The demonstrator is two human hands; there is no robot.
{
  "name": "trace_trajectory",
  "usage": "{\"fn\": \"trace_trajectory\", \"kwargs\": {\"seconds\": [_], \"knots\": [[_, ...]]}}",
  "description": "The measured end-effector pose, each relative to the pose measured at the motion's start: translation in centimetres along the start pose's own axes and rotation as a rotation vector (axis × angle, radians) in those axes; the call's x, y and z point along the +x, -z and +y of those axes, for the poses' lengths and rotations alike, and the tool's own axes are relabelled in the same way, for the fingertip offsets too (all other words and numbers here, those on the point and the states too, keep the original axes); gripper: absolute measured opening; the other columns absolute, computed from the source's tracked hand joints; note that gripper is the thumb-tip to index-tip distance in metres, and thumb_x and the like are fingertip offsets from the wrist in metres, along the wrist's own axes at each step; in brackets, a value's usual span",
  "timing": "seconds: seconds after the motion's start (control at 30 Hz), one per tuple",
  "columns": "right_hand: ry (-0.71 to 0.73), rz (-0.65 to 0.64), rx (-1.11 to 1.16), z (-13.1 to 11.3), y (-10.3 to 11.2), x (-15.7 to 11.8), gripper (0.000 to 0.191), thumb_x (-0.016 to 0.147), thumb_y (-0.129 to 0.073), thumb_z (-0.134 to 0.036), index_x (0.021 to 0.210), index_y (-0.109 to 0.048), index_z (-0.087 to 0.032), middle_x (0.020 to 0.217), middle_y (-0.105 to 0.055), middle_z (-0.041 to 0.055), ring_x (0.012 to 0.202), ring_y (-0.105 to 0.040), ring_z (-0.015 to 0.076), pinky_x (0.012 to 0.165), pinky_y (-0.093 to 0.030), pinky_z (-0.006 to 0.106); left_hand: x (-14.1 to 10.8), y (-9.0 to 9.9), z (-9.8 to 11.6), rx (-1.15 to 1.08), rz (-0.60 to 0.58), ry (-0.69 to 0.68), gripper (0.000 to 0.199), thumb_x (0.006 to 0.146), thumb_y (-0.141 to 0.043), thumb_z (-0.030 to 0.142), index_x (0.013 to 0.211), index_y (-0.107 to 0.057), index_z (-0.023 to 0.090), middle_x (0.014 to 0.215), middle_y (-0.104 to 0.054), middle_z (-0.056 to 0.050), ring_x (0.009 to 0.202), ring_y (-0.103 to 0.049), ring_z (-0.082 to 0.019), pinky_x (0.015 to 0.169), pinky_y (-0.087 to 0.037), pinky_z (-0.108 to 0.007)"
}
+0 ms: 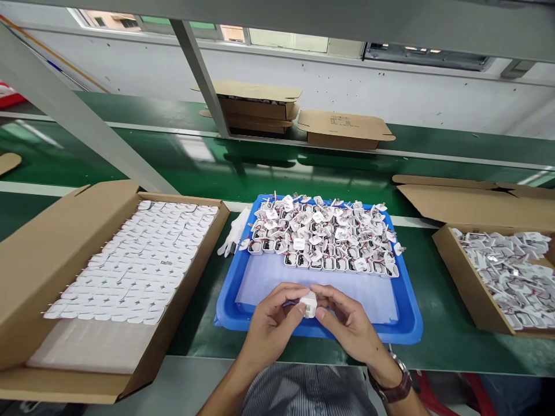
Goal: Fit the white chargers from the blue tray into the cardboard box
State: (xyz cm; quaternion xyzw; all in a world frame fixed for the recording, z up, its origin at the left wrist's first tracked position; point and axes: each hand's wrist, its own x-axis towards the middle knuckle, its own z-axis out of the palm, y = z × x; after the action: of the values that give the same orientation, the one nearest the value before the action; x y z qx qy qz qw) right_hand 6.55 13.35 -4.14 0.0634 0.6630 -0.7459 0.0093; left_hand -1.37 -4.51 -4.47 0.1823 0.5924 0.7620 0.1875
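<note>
Both my hands meet over the front of a blue tray [223,303], holding one small white plug adapter [309,304] between them. My left hand [277,315] pinches it from the left with thumb and fingers. From the other side, the fingertips and thumb of my right hand [347,318] close on the same adapter. Metal prongs show on the face turned toward me. Behind my hands, many open white adapter housings [321,231] with red and dark wires and loose caps crowd the tray's far part. A pale liner sheet [269,283] covers the tray's bottom.
On the left stands an open cardboard box [191,289] with rows of white adapters [130,266]. Another cardboard box [472,289] at right holds wired housings. A white glove [236,234] lies beside the tray. A slanted grey post [87,110] rises at left; more boxes [347,127] sit behind.
</note>
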Motion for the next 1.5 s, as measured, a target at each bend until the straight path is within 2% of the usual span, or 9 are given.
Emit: {"fn": "trace_trajectory", "kwargs": {"seconds": [0.27, 0.43, 0.63, 0.73, 0.93, 1.1, 1.3, 1.4, 1.5], "knots": [[0.048, 0.051, -0.014, -0.2, -0.4, 0.5, 0.03, 0.098, -0.074, -0.038, 0.127, -0.075, -0.03, 0.122, -0.076, 0.0051, 0.114, -0.074, 0.0231, 0.104, -0.06, 0.039, -0.3, 0.0, 0.2, 0.089, -0.061, -0.037, 0.025, 0.1, -0.069, 0.023, 0.122, -0.08, 0.027, 0.117, -0.072, -0.012, 0.107, -0.072, -0.025, 0.085, -0.063, -0.035], [0.058, 0.087, -0.052, -0.3, -0.7, 0.3, 0.028, 0.098, -0.074, -0.036, 0.125, -0.077, -0.029, 0.119, -0.075, 0.0052, 0.114, -0.072, 0.0225, 0.105, -0.058, 0.037, -0.3, 0.2, 0.3, 0.122, -0.11, -0.073, 0.029, 0.101, -0.067, 0.019, 0.125, -0.079, 0.03, 0.117, -0.071, -0.011, 0.103, -0.073, -0.023, 0.082, -0.062, -0.033], [0.016, 0.129, -0.051, 0.5, -0.7, 0.2, 0.045, 0.095, -0.076, -0.045, 0.137, -0.07, -0.028, 0.121, -0.076, 0.0086, 0.108, -0.075, 0.0234, 0.097, -0.063, 0.038, -0.2, 0.0, 0.2, 0.132, -0.079, -0.068, 0.023, 0.099, -0.068, 0.021, 0.119, -0.081, 0.026, 0.113, -0.07, -0.011, 0.098, -0.073, -0.022, 0.078, -0.063, -0.032], [0.028, 0.129, -0.048, 0.6, -0.7, 0.1, 0.052, 0.095, -0.075, -0.049, 0.141, -0.068, -0.026, 0.122, -0.077, 0.0097, 0.108, -0.075, 0.0237, 0.099, -0.063, 0.041, 0.0, 0.0, 0.4, 0.089, -0.064, -0.062, 0.02, 0.098, -0.07, 0.022, 0.114, -0.082, 0.025, 0.109, -0.07, -0.011, 0.097, -0.074, -0.022, 0.078, -0.063, -0.032], [0.039, 0.097, -0.028, -0.7, -1.2, -0.8, 0.049, 0.096, -0.076, -0.048, 0.14, -0.068, -0.029, 0.131, -0.076, 0.009, 0.119, -0.073, 0.0259, 0.107, -0.059, 0.043, -0.3, -0.4, 1.6, 0.061, -0.019, -0.081, 0.016, 0.096, -0.074, 0.025, 0.108, -0.083, 0.021, 0.102, -0.07, -0.01, 0.087, -0.073, -0.021, 0.073, -0.063, -0.03], [0.088, 0.121, -0.033, -1.3, -1.7, -0.7, 0.04, 0.096, -0.075, -0.047, 0.131, -0.073, -0.029, 0.119, -0.075, 0.0068, 0.115, -0.071, 0.0241, 0.106, -0.058, 0.04, -1.1, -1.0, 1.6, 0.068, 0.01, -0.133, 0.018, 0.096, -0.073, 0.025, 0.11, -0.083, 0.025, 0.104, -0.069, -0.009, 0.094, -0.075, -0.022, 0.079, -0.066, -0.033], [0.055, 0.071, -0.01, -0.9, -1.4, -0.3, 0.05, 0.093, -0.076, -0.05, 0.138, -0.069, -0.029, 0.112, -0.076, 0.0061, 0.098, -0.075, 0.0216, 0.09, -0.065, 0.038, -0.7, -0.8, 1.3, -0.012, 0.026, -0.014, 0.017, 0.089, -0.081, 0.033, 0.1, -0.086, 0.021, 0.097, -0.071, -0.009, 0.088, -0.074, -0.022, 0.073, -0.065, -0.031], [0.041, 0.059, -0.066, -1.1, -1.1, -0.6, 0.046, 0.095, -0.076, -0.046, 0.138, -0.069, -0.03, 0.118, -0.076, 0.0059, 0.104, -0.074, 0.0215, 0.095, -0.064, 0.038, -0.4, -0.6, 1.6, -0.031, 0.027, 0.01, 0.021, 0.088, -0.083, 0.034, 0.105, -0.086, 0.021, 0.093, -0.072, -0.008, 0.086, -0.073, -0.022, 0.071, -0.065, -0.03], [0.115, 0.098, -0.172, -1.4, -0.9, -1.1, 0.038, 0.099, -0.071, -0.042, 0.137, -0.07, -0.032, 0.125, -0.073, 0.0062, 0.112, -0.072, 0.0225, 0.102, -0.06, 0.038, -0.4, -0.3, 1.9, -0.061, 0.029, 0.056, 0.019, 0.089, -0.081, 0.034, 0.104, -0.086, 0.023, 0.096, -0.072, -0.007, 0.083, -0.072, -0.02, 0.071, -0.064, -0.029]]}}
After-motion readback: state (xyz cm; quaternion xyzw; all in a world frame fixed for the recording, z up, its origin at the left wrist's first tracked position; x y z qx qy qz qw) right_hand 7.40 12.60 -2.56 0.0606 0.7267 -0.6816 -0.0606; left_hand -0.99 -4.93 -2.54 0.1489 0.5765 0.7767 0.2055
